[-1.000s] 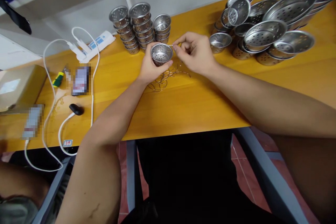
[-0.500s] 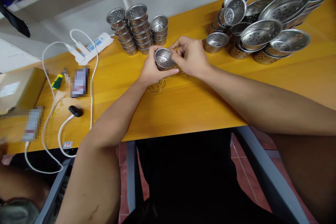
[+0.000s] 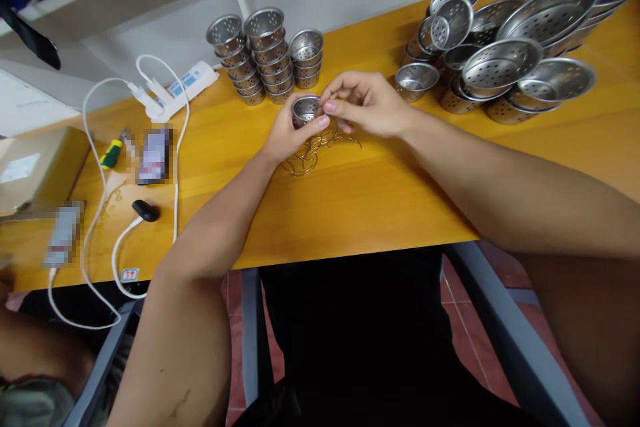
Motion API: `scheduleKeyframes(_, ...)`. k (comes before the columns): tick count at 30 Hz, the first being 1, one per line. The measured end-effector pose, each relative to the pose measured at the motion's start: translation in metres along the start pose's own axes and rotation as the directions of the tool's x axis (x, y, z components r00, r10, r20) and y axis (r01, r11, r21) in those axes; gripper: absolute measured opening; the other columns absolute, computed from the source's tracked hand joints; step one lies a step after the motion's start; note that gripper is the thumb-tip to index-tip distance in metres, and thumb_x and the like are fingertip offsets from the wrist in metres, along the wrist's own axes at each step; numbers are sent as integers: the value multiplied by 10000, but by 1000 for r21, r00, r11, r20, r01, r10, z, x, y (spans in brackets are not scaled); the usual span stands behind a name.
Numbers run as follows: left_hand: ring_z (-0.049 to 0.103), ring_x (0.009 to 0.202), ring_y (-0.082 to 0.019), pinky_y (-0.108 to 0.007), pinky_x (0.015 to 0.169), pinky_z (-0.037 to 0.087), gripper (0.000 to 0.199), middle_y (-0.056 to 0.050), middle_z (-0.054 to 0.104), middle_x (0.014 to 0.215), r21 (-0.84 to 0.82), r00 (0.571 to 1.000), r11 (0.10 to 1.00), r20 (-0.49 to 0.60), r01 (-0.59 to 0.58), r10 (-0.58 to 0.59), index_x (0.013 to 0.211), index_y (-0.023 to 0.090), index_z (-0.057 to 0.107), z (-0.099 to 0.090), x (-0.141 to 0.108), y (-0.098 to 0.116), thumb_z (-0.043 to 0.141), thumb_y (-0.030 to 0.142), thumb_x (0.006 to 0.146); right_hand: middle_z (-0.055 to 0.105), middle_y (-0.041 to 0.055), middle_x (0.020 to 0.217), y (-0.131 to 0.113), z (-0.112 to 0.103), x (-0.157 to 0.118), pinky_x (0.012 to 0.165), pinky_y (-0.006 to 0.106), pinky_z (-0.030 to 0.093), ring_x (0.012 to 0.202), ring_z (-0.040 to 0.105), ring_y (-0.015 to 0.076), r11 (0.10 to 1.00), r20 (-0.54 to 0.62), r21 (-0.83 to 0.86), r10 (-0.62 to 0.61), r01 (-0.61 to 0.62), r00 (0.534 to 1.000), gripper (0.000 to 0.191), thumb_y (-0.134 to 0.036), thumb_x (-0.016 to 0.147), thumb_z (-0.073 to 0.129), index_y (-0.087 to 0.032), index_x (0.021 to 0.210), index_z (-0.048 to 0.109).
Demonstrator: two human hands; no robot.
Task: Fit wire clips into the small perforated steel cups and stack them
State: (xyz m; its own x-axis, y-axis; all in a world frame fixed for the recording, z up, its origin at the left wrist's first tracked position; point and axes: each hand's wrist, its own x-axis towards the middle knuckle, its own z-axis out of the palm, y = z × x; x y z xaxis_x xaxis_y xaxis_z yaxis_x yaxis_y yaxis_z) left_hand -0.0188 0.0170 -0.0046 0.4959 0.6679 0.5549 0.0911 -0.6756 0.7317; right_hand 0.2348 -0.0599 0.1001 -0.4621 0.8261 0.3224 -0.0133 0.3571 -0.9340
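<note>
From the head view, I see the person's left hand curled round a small, silver, perforated metal cup, thumb along its near side, near some thin, curved metal wires on the glossy yellow-brown wooden table. The right hand has thumb and forefinger close together at the cup's right side; whether they pinch anything, I cannot tell.

Perforated metal cup, held mouth up
The round, silvery cup is clasped in the left hand; its right edge is partly covered by the right hand.
</note>
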Motion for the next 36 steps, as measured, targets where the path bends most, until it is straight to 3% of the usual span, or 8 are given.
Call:
scheduleKeyframes(5, 812, 1325, -263, -523, 1252, 664, 942, -53, 735, 1457, 27, 997, 998, 56, -63, 61, 1602, 336, 524, 5, -1, 2, 920, 880, 942, 643, -30, 681, 3, 5, -1, 395, 326, 430, 512, 531, 165, 1000, -31, 22, 2, -1, 1000, 783, -1023, 787, 1036, -328, 934, 707)
scheduleKeyframes(11, 794, 1389, -294, -555, 1306, 634, 920, -82, 728, 1464, 138, 998, 989, -2, -54, 55, 1573, 291, 532, 9, -2, 2, 884, 889, 969, 613, -35, 654, 9, 13, 2, 345, 338, 323, 462, 484, 162, 999, -121, 22, 31, -28, 992, 811, -1005, 744, 1074, -319, 908, 672)
scheduleKeyframes(19, 800, 1392, -307, -562, 1304, 624, 931, -81, 742, 1466, 156, 998, 986, 1, -57, 58, 1571, 309, 534, 7, 0, 3, 867, 924, 957, 617, -45, 673, 8, 10, 4, 358, 338, 363, 467, 546, 161, 989, -81, 109, 108, -99, 991, 736, -802, 758, 1195, -312, 940, 678)
scheduleKeyframes(25, 812, 1364, -284, -514, 1277, 649, 876, -69, 746, 1455, 142, 995, 985, 2, -95, 96, 1571, 323, 530, 9, -1, 9, 823, 917, 997, 650, -9, 716, 9, 9, 2, 399, 355, 380, 504, 545, 180, 998, -75, 43, 46, -43, 996, 764, -944, 763, 1110, -315, 930, 710)
scheduleKeyframes(30, 782, 1438, -304, -546, 1335, 606, 970, -85, 716, 1518, 170, 999, 984, -5, -53, 54, 1626, 325, 478, 8, -2, 3, 831, 943, 969, 747, 57, 973, 11, 10, -3, 496, 400, 529, 717, 668, 257, 998, -165, -63, -38, 28, 986, 779, -974, 750, 1090, -337, 1042, 751)
scheduleKeyframes(33, 757, 1497, -320, -562, 1368, 585, 1004, -103, 691, 1568, 183, 999, 983, -35, -30, 37, 1660, 333, 442, 4, -2, -5, 855, 926, 963, 773, 102, 1201, 11, 7, -6, 675, 442, 664, 1001, 764, 346, 986, -223, -159, -80, 44, 972, 741, -900, 780, 1116, -346, 1127, 768)
scheduleKeyframes(36, 756, 1485, -317, -553, 1380, 580, 985, -107, 686, 1561, 171, 996, 984, -66, -52, 64, 1647, 341, 451, 0, 0, -13, 883, 898, 959, 770, 138, 1343, 14, 4, -7, 894, 508, 727, 1222, 758, 420, 957, -172, -280, -128, 76, 977, 654, -889, 869, 1049, -342, 1126, 801)
